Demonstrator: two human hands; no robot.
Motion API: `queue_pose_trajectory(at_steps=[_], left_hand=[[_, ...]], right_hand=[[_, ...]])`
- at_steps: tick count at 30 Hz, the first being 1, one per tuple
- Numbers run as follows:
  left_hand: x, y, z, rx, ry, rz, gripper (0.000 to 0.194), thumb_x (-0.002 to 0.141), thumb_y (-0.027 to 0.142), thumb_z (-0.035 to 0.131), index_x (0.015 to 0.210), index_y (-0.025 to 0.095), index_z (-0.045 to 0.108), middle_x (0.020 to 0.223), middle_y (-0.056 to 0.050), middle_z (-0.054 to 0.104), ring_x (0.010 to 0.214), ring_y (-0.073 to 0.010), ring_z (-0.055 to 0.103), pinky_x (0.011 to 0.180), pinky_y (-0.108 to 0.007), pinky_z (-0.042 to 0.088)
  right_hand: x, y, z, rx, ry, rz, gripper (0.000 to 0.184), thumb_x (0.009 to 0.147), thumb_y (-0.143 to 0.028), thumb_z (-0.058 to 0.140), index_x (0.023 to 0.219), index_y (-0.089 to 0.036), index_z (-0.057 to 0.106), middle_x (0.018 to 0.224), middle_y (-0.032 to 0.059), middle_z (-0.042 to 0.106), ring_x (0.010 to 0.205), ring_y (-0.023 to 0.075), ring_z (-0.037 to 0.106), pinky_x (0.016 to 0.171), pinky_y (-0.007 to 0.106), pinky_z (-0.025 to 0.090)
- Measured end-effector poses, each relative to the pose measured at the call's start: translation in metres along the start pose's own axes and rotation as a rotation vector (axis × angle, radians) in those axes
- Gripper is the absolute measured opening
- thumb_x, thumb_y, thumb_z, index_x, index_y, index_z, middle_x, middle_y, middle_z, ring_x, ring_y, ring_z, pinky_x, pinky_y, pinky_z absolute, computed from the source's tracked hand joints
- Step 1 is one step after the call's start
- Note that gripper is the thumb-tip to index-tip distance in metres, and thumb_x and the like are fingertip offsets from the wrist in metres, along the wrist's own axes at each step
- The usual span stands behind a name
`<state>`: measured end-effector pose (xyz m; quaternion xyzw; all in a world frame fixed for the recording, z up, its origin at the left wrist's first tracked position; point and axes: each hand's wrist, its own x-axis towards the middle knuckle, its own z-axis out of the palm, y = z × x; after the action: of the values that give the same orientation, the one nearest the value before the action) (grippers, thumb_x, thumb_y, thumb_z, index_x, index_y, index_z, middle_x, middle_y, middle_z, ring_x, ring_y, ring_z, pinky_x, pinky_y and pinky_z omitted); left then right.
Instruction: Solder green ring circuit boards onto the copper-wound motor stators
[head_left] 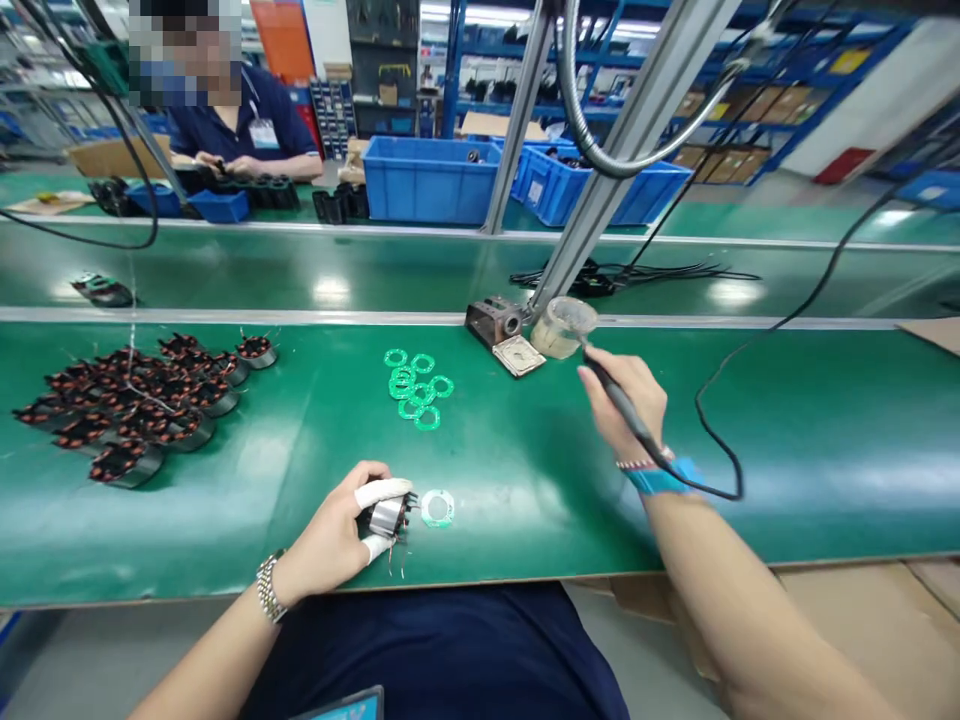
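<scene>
Holding, left hand (330, 535): a wiry metal part (388, 516) is pinched on its side between bent, white-tipped fingers.
White ring (438, 523): laid flat, just beside that part.
Right hand (640, 394): closed around a dark pen-like tool (621, 402); its tip is held by the cloudy tub (553, 338).
Green rings (411, 388): piled loosely farther back.
Other metal parts (146, 425): crowded together on the left.

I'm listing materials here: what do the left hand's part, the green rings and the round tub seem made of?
Held part: apparently metal-sided, by its smooth silvery sheen. Green rings: probably circuit board, being thin, flat and glossy. Round tub: likely plastic, cloudy and translucent, though glass is possible.
</scene>
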<state>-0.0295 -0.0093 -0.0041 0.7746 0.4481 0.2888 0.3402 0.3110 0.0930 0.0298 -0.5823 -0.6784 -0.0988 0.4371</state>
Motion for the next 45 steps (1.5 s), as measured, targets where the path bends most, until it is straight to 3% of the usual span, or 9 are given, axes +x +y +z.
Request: queue_pose_trajectory(at_steps=[3, 7, 11, 14, 18, 22, 24, 37, 45], left_hand=[[0.000, 0.001, 0.000, -0.007, 0.000, -0.004, 0.048, 0.065, 0.001, 0.053, 0.108, 0.024, 0.054, 0.104, -0.005, 0.049, 0.089, -0.0154, 0.055, 0.079, -0.031, 0.048], [0.000, 0.002, -0.001, -0.049, -0.011, -0.057, 0.045, 0.064, 0.002, 0.057, 0.106, 0.021, 0.054, 0.105, -0.006, 0.049, 0.083, -0.0141, 0.056, 0.075, -0.029, 0.049], [0.002, 0.002, -0.003, -0.082, 0.015, -0.125, 0.046, 0.062, 0.007, 0.064, 0.104, 0.020, 0.053, 0.109, -0.007, 0.049, 0.080, -0.0141, 0.058, 0.073, -0.029, 0.051], [0.004, 0.003, 0.002, -0.124, 0.047, -0.117, 0.047, 0.060, 0.010, 0.069, 0.103, 0.020, 0.051, 0.109, -0.007, 0.052, 0.089, -0.0178, 0.058, 0.079, -0.032, 0.050], [0.006, 0.012, 0.014, -0.133, 0.043, -0.154, 0.050, 0.061, 0.017, 0.072, 0.105, 0.020, 0.048, 0.102, -0.007, 0.059, 0.093, -0.0209, 0.059, 0.085, -0.037, 0.049], [0.008, 0.022, 0.023, 0.068, 0.047, -0.166, 0.049, 0.060, 0.020, 0.074, 0.104, 0.022, 0.051, 0.108, -0.007, 0.061, 0.112, -0.0258, 0.052, 0.102, -0.051, 0.030], [0.008, 0.023, 0.024, 0.135, 0.048, -0.171, 0.050, 0.060, 0.022, 0.074, 0.104, 0.022, 0.052, 0.111, -0.008, 0.061, 0.117, -0.0268, 0.048, 0.105, -0.054, 0.025], [0.009, 0.022, 0.024, 0.118, 0.058, -0.149, 0.049, 0.062, 0.028, 0.073, 0.105, 0.021, 0.050, 0.104, -0.005, 0.064, 0.098, -0.0226, 0.059, 0.105, -0.055, 0.022], [0.009, 0.021, 0.026, 0.123, 0.051, -0.143, 0.049, 0.064, 0.027, 0.070, 0.108, 0.019, 0.050, 0.111, -0.010, 0.061, 0.111, -0.0253, 0.053, 0.106, -0.054, 0.023]], right_hand=[[0.023, 0.023, 0.015, -0.046, -0.061, 0.022, 0.026, 0.081, -0.033, 0.053, 0.093, -0.014, 0.066, 0.081, 0.0099, 0.065, 0.071, 0.0215, 0.063, 0.066, 0.033, 0.051], [-0.001, -0.012, 0.016, 0.082, -0.178, -0.013, 0.021, 0.086, -0.027, 0.047, 0.097, -0.016, 0.061, 0.060, 0.0019, 0.063, 0.052, 0.0151, 0.062, 0.056, 0.026, 0.051], [-0.056, -0.076, 0.001, 0.486, -0.511, -0.338, 0.021, 0.084, -0.016, 0.048, 0.103, -0.020, 0.056, 0.102, 0.0073, 0.066, 0.094, 0.0171, 0.064, 0.079, 0.027, 0.052], [-0.083, -0.104, -0.002, 0.628, -0.520, -0.408, 0.022, 0.084, -0.014, 0.048, 0.104, -0.021, 0.056, 0.097, 0.0065, 0.067, 0.102, 0.0193, 0.060, 0.083, 0.030, 0.052], [-0.094, -0.120, -0.001, 0.609, -0.402, -0.128, 0.014, 0.081, -0.016, 0.054, 0.095, -0.020, 0.057, 0.074, 0.0036, 0.065, 0.067, 0.0158, 0.065, 0.062, 0.025, 0.056], [-0.096, -0.136, 0.001, 0.924, -0.442, 0.386, 0.022, 0.081, -0.024, 0.056, 0.101, -0.023, 0.047, 0.094, 0.0067, 0.065, 0.063, 0.0132, 0.063, 0.047, 0.021, 0.054], [-0.096, -0.141, 0.002, 1.116, -0.508, 0.449, 0.028, 0.078, -0.026, 0.060, 0.102, -0.024, 0.044, 0.104, 0.0084, 0.062, 0.067, 0.0130, 0.063, 0.050, 0.023, 0.055], [-0.090, -0.133, 0.005, 0.629, -0.546, 0.035, 0.036, 0.081, -0.023, 0.056, 0.114, -0.023, 0.041, 0.100, 0.0082, 0.063, 0.082, 0.0180, 0.064, 0.076, 0.031, 0.054], [-0.074, -0.142, 0.008, 0.696, -0.750, -0.198, 0.047, 0.072, -0.029, 0.070, 0.111, -0.023, 0.044, 0.099, 0.0060, 0.064, 0.089, 0.0194, 0.063, 0.079, 0.030, 0.052]])
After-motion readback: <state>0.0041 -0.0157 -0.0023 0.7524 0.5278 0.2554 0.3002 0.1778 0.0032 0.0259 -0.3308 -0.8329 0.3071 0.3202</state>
